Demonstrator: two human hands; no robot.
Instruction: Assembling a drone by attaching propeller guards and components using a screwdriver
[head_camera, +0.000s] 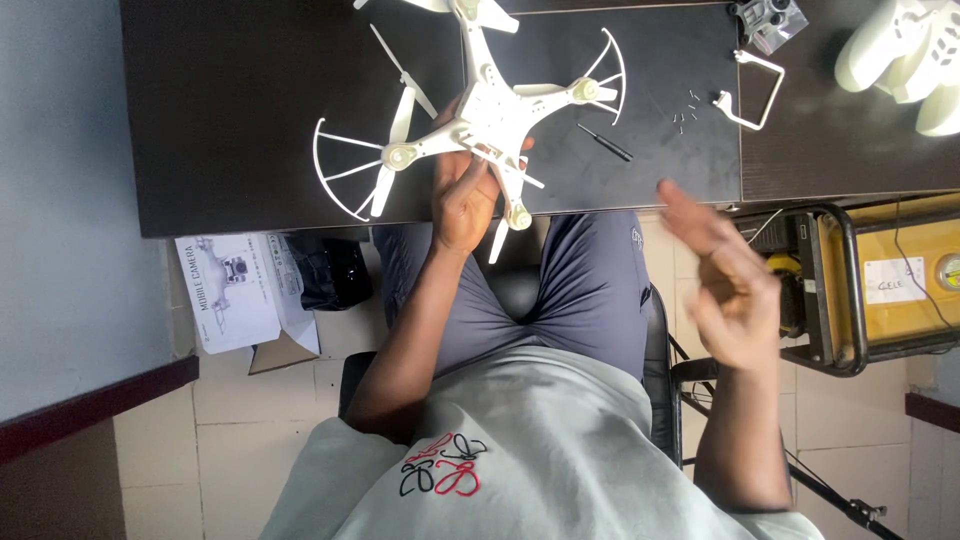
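A white quadcopter drone (490, 110) with propeller guards is held up over the near edge of the dark table (230, 120). My left hand (462, 195) grips it from below, around its body. My right hand (725, 275) hovers empty over my lap at the right, fingers spread and blurred. A small black screwdriver (605, 143) lies on the table right of the drone, with several tiny screws (685, 110) beyond it. A white landing-skid piece (752, 92) lies near the screws.
A white controller (905, 60) and a small grey part (770, 22) sit at the table's far right. An open white box (235, 290) and a black bag (335, 272) lie on the floor at left. A yellow machine in a black frame (880, 280) stands at right.
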